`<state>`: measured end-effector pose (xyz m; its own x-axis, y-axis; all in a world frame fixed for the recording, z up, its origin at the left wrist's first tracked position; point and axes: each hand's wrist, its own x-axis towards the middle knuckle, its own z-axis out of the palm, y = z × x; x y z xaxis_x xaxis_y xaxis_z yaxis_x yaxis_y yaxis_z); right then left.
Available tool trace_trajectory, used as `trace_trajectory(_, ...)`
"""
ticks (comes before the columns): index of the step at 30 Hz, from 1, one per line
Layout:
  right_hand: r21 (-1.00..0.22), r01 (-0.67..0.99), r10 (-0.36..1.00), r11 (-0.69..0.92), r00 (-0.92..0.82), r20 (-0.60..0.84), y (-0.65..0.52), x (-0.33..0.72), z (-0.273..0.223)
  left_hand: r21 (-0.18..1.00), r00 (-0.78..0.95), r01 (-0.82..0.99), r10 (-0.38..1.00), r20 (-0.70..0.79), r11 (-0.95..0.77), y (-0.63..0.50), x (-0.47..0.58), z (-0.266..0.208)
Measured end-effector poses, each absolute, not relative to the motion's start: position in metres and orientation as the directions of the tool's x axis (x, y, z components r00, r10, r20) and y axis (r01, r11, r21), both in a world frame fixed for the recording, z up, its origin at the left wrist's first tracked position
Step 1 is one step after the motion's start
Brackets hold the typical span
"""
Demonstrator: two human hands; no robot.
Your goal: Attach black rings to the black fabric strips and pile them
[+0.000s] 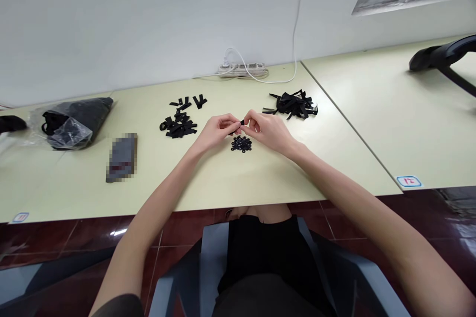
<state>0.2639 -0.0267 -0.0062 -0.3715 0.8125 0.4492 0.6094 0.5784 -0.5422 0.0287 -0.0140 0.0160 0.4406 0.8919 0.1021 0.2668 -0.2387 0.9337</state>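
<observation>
My left hand [222,128] and my right hand [265,129] meet above the table, their fingers pinched together on a small black strip [242,122]. Most of the strip is covered by my fingertips. Just below them lies a small pile of black rings [241,144]. To the left of my left hand, short black strips [180,126] lie in a loose group, some folded. A denser heap of black strips [294,104] sits beyond my right hand.
A power strip [243,70] with a white cable [295,29] rests by the wall. On the left are a plastic bag [80,121] with black material and a blurred dark object [122,157]. A black curved object [444,57] stands on the right-hand table [394,109].
</observation>
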Motion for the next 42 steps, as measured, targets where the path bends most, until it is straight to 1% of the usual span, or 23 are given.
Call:
trace_trajectory(3,-0.527,0.654,0.838,0.543,-0.38,0.392,-0.027,0.263,-0.006,0.932,0.455,0.255,0.882,0.121,-0.259,-0.016,0.03,0.017)
trace_trajectory(8,-0.446,0.717,0.841,0.536,-0.41,0.352,-0.028,0.262,-0.004,0.921,0.463,0.278,0.878,0.121,-0.273,-0.02,0.032,0.019)
trace_trajectory(12,-0.418,0.724,0.833,0.548,-0.427,0.352,-0.027,0.263,-0.005,0.924,0.456,0.27,0.881,0.125,-0.27,-0.024,0.035,0.018)
trace_trajectory(16,-0.41,0.715,0.818,0.567,-0.429,0.384,-0.027,0.263,-0.008,0.934,0.464,0.239,0.876,0.129,-0.265,-0.026,0.038,0.017)
trace_trajectory(24,-0.475,0.668,0.816,0.573,-0.412,0.404,-0.024,0.262,-0.013,0.938,0.514,0.217,0.848,0.126,-0.271,-0.027,0.039,0.015)
trace_trajectory(30,-0.645,0.54,0.84,0.54,-0.395,0.373,-0.023,0.265,-0.008,0.944,0.544,0.19,0.829,0.128,-0.27,-0.027,0.04,0.017)
trace_trajectory(34,-0.704,0.5,0.861,0.504,-0.346,0.371,-0.024,0.265,-0.001,0.95,0.536,0.169,0.834,0.134,-0.261,-0.02,0.036,0.018)
trace_trajectory(37,-0.711,0.488,0.859,0.506,-0.357,0.367,-0.024,0.267,0.001,0.952,0.483,0.171,0.864,0.143,-0.253,-0.015,0.032,0.019)
trace_trajectory(39,-0.695,0.495,0.845,0.521,-0.415,0.338,-0.025,0.267,0.0,0.953,0.443,0.175,0.884,0.147,-0.247,-0.012,0.029,0.019)
trace_trajectory(42,-0.635,0.524,0.804,0.568,-0.518,0.292,-0.027,0.267,-0.003,0.955,0.425,0.18,0.894,0.142,-0.237,-0.01,0.026,0.02)
